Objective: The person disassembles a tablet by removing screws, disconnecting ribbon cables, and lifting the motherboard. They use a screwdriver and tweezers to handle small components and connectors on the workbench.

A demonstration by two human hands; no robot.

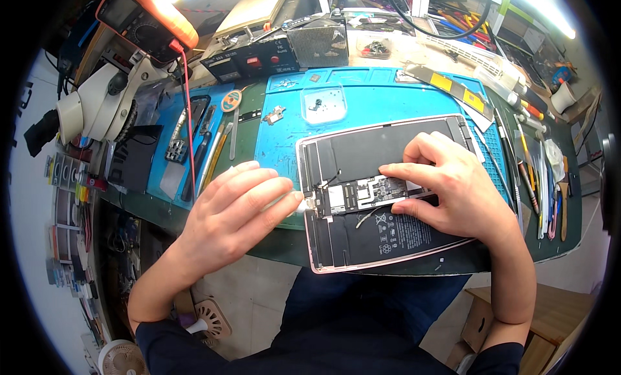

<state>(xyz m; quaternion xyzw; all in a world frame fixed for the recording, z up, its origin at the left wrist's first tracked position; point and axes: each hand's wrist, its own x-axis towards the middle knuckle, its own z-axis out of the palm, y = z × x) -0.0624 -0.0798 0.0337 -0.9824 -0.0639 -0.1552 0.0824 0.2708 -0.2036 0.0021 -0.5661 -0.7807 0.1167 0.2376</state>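
An opened tablet (308, 236) lies on the bench in front of me, its black batteries (365, 146) exposed on both sides of a long circuit board (362, 192). My right hand (453, 187) reaches over from the right. Its index finger and thumb grip the board from its two long edges. At the tablet's left edge my left hand (239, 207) pinches a small white plug (302, 207) against the end of the board. Its contact with the port is too small to make out. A thin light cable (369, 216) sticks up near the board.
Beyond the tablet, a clear tray (325, 104) with small black parts sits on the blue mat (388, 93). Left are a phone frame (187, 129), a microscope (97, 110) and an orange multimeter (147, 22) with a red lead. Tweezers, brushes (563, 200) and screwdrivers (527, 103) line the right.
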